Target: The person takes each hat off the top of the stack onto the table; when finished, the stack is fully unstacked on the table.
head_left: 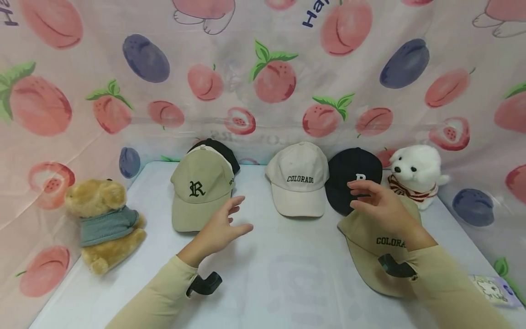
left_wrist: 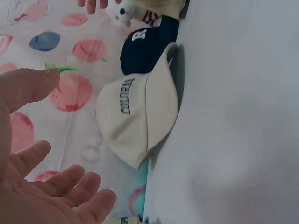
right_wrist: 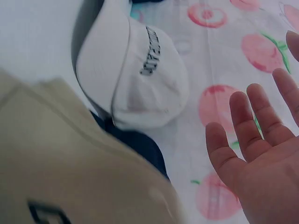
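My left hand [head_left: 219, 230] hovers over the table with thumb and fingers spread, holding nothing. It is nearest to a khaki cap [head_left: 205, 185] with a black letter R, which sits over a white and a black cap [head_left: 226, 153]. Above a tan cap [head_left: 365, 253] lettered in dark print, my right hand [head_left: 380, 205] hangs with loosely bent fingers and nothing in them; it partly hides that cap. A cream Colorado cap [head_left: 299, 178] stands at the back middle. Beside it, a black cap [head_left: 349, 171] with a white letter is overlapped by the right fingers.
A brown teddy bear [head_left: 108, 228] in a blue-grey sweater sits at the left. At the back right is a white plush dog [head_left: 415, 171] with a striped scarf. A small printed packet [head_left: 495, 291] lies by the right edge. A fruit-patterned cloth [head_left: 230, 55] hangs behind the table.
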The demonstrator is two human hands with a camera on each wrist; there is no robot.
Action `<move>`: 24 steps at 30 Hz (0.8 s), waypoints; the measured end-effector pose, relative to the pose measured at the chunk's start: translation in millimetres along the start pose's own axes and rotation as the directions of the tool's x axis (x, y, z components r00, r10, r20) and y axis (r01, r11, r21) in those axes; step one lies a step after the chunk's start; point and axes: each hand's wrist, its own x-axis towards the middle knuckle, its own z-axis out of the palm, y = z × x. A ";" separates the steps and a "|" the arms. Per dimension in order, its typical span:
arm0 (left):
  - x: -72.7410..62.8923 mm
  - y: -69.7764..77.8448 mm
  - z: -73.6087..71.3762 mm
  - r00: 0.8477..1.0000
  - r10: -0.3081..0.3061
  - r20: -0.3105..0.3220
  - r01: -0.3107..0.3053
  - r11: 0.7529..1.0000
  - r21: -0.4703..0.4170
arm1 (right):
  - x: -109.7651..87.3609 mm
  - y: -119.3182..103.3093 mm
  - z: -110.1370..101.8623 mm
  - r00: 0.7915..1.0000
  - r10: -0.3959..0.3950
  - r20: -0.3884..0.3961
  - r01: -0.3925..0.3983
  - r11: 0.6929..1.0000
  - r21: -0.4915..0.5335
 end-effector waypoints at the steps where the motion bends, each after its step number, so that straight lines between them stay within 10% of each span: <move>1: -1.6 -0.7 -3.5 1.000 -0.006 -0.004 0.006 1.000 0.003 | 1.2 0.0 3.8 1.000 0.001 0.007 -0.001 1.000 0.006; 24: -27.2 -35.1 -68.9 0.975 -0.113 -0.189 0.132 0.987 0.094 | 30.5 2.9 54.5 0.997 0.032 0.066 -0.036 0.998 0.056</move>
